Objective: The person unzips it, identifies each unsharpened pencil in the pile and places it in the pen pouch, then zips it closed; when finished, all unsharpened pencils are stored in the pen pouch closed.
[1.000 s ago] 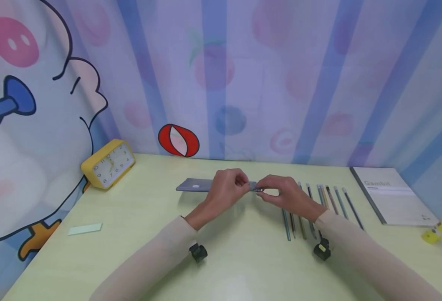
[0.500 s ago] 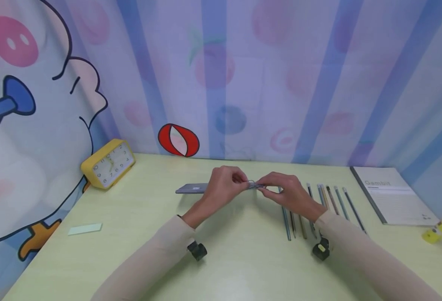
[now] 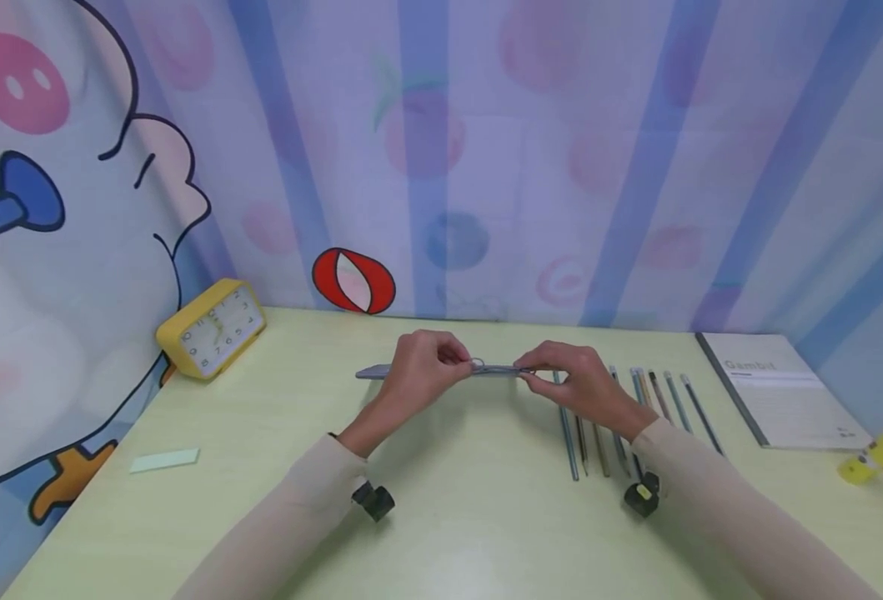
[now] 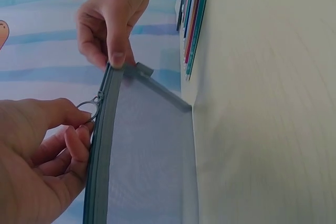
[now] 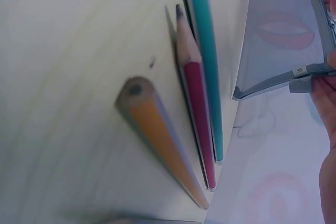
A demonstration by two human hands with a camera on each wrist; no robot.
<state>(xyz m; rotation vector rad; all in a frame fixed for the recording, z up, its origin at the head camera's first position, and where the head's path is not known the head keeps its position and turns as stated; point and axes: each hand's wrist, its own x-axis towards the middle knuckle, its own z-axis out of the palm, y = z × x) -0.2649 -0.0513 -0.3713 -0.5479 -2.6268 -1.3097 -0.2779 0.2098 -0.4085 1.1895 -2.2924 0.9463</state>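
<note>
Pinching the zipper ring (image 4: 96,107) with my left hand (image 3: 428,365), I'm gripping the mesh pouch (image 4: 152,145) end with my right hand (image 3: 579,385), pencils (image 3: 567,437) are lying nearby.

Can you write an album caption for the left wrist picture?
The left grip pinches a zipper ring while the right grip holds the pouch by one end, pencils nearby.

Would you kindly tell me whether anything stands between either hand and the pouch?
Nothing visible does: the left hand pinches the zip ring of the pouch, and the right hand grips one end. The pencils lie lower, not in between.
</note>
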